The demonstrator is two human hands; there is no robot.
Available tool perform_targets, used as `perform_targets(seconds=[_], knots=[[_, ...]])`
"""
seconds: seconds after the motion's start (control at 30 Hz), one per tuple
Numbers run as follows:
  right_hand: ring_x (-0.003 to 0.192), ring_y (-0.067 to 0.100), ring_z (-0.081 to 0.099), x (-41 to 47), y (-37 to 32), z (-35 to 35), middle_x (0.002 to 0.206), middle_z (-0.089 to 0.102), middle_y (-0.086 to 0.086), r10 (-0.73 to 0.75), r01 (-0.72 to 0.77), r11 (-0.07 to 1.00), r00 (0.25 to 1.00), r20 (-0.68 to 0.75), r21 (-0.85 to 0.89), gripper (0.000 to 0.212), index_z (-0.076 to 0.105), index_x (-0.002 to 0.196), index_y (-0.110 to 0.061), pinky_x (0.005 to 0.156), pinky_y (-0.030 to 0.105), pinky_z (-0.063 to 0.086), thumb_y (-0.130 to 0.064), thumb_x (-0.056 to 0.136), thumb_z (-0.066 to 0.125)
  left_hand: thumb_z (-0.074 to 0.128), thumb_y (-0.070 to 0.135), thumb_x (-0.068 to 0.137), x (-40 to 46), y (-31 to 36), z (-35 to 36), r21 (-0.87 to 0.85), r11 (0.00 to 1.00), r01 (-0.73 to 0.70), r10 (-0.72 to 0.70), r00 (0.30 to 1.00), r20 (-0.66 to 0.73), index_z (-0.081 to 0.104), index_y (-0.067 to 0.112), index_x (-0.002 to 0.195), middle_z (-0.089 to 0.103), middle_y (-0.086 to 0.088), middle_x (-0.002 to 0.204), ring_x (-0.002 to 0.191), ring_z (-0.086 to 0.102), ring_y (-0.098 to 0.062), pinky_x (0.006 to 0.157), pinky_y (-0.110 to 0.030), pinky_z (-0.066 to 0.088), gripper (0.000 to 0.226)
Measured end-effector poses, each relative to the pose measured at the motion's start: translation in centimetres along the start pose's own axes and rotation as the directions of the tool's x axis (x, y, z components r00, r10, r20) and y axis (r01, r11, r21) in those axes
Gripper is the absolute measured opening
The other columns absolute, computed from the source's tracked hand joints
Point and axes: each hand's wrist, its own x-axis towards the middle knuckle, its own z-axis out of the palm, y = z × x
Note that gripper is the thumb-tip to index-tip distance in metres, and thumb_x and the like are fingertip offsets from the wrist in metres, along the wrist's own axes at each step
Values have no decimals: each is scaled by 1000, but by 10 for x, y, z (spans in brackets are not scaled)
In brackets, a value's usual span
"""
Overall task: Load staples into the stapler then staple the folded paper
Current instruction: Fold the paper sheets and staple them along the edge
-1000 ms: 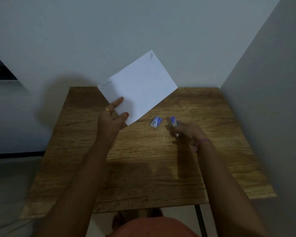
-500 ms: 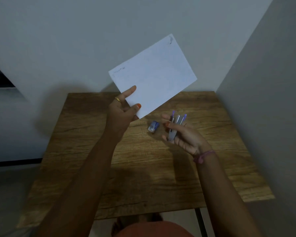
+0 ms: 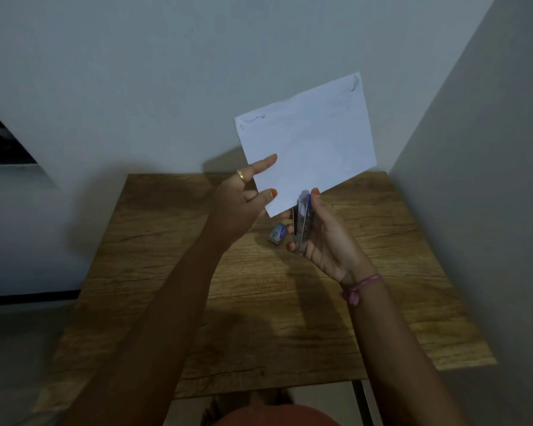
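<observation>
My left hand (image 3: 240, 207) pinches the lower left corner of a white folded paper (image 3: 308, 139) and holds it up in the air above the table. Faint marks show at two of the paper's upper corners. A small blue and silver stapler (image 3: 302, 224) stands upright in the grip of my right hand (image 3: 323, 241), its blue tip right at the paper's lower edge. Below the paper, a little blue staple box (image 3: 278, 233) lies on the wooden table (image 3: 259, 318).
The table stands in a corner, with a pale wall (image 3: 197, 72) behind and another wall (image 3: 490, 179) close on the right. A dark opening (image 3: 0, 139) shows at the far left. The table's near edge runs just above my lap.
My right hand picked the stapler up off the table and raised it to the paper's lower edge. My left hand lifted the paper higher and turned it toward the right.
</observation>
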Motion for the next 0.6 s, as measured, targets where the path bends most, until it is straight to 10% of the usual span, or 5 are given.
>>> perform_targets(seconds=[0.37,0.6], knots=[[80,17,61,-1,2,10,87,63,10,-1,2,997,1000,-11,83,34,67,91,-18,63,27,54,-48,76,69,61,3,89,0,12,-2,-90,996,18,-13,998,57,57,38,126,68,-15,113,100,56,-61,90,-65,48,50],[70,16,62,1,0,11,84,66,10,11,-9,998,999,-30,67,34,72,88,-17,58,25,55,-46,72,72,59,-1,90,-2,17,-2,-66,998,1,4,997,78,56,29,130,71,-5,114,96,72,-23,92,-46,55,50]])
